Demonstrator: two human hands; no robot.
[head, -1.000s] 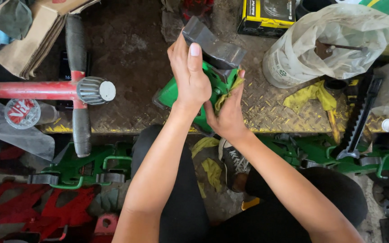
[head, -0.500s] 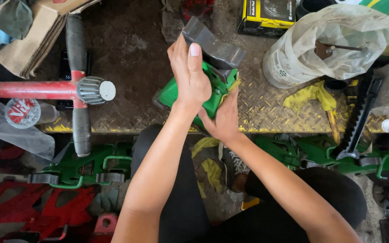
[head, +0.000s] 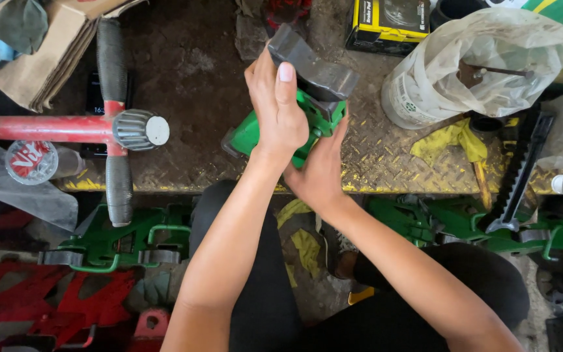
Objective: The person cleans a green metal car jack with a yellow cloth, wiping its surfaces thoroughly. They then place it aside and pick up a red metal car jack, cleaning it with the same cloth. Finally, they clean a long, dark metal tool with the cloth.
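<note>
fingers on grey block, wrists crossed

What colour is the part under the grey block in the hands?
Bright green part, seen in the head view, beneath the dark grey block.

Work surface: a worn metal tread-plate tabletop, dark with grime, yellow paint flaking along its front edge. Flattened cardboard lies at the far left corner. A red bar with a ribbed grey knob crosses the left side. A white plastic bag and a yellow box stand at the far right. Green metal frames and red ones lie on the floor below. Lighting is even daylight.
</note>
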